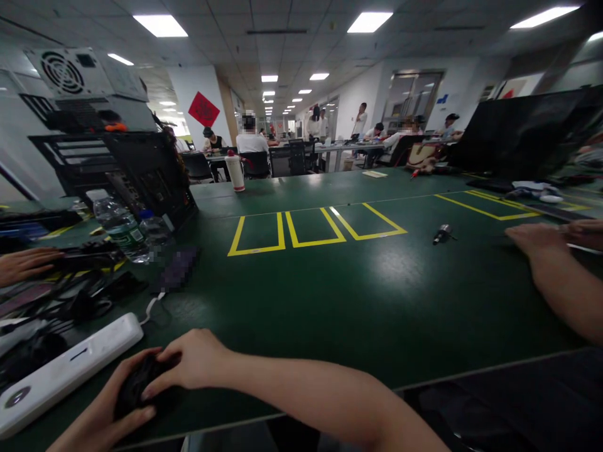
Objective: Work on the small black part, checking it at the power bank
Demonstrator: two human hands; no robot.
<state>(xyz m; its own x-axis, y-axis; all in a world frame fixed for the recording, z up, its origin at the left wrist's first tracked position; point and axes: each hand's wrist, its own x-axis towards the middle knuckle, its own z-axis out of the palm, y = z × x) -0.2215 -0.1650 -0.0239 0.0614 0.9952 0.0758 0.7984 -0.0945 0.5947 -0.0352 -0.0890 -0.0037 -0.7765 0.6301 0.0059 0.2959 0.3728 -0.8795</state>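
Note:
At the near edge of the green table (330, 301), both my hands close around a small black object (134, 384). My left hand (101, 417) cups it from below and the left. My right hand (193, 364) reaches across from the right and covers its top with curled fingers. Most of the object is hidden, so I cannot tell what it is. A white power strip (66, 370) lies just left of my hands, touching neither.
Three yellow taped rectangles (313, 227) mark the table's middle. A small black tool (441, 235) lies at the right, near another person's hand (532, 242). At the left are water bottles (120, 227), cables, an open computer case (151, 172) and another person's hand (21, 263). A white bottle (235, 171) stands far back.

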